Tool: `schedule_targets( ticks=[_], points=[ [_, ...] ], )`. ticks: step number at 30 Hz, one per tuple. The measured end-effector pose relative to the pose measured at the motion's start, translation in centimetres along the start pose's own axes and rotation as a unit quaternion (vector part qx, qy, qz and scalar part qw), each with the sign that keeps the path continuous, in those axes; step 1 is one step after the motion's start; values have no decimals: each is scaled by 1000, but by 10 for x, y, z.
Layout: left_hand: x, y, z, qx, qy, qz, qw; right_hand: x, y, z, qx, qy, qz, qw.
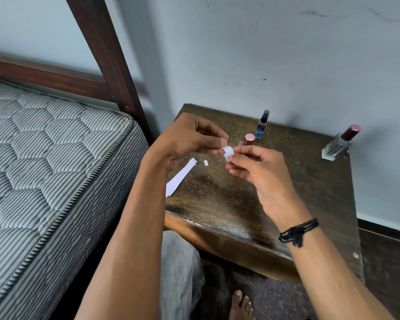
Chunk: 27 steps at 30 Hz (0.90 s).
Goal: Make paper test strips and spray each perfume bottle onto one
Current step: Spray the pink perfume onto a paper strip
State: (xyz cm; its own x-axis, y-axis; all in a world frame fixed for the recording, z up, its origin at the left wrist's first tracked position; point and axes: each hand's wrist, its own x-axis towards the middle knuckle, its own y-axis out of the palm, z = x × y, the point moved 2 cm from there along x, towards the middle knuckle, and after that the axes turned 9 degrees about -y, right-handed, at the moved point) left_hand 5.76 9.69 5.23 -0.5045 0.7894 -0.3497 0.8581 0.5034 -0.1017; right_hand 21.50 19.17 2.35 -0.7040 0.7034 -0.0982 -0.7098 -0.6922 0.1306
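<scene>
Over the dark wooden table (252, 204), my left hand (189, 139) and my right hand (256, 167) together pinch a small white paper piece (228, 152) between thumbs and fingertips. A longer white paper strip (180, 179) lies on the table under my left wrist, and a tiny paper scrap (205, 162) lies beside it. Three perfume bottles stand at the back: a dark blue spray bottle (261, 124), a pink-capped bottle (248, 139) partly hidden behind my fingers, and a clear bottle with a maroon cap (340, 143) at the right.
A striped mattress (51, 162) on a dark wooden bed frame (106, 54) fills the left side, close to the table. A pale wall runs behind the table. My knee in grey cloth (178, 269) and a bare foot (240, 306) are below the table's front edge.
</scene>
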Motion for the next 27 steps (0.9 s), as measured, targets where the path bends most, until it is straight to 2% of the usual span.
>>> schedule_targets(
  ticks=[6, 13, 20, 27],
  points=[
    [1, -2, 3, -13, -3, -12, 1000, 1, -2, 0, 4, -10, 3, 1000],
    [3, -9, 5, -47, 16, -65, 997, 1, -1, -2, -16, -17, 21, 1000],
    [-2, -16, -1, -106, 64, -96, 988, 4, -2, -10, -55, 37, 16, 998],
    [1, -15, 0, -68, 77, -95, 990, 3, -1, -9, -63, 16, 8, 998]
  ],
)
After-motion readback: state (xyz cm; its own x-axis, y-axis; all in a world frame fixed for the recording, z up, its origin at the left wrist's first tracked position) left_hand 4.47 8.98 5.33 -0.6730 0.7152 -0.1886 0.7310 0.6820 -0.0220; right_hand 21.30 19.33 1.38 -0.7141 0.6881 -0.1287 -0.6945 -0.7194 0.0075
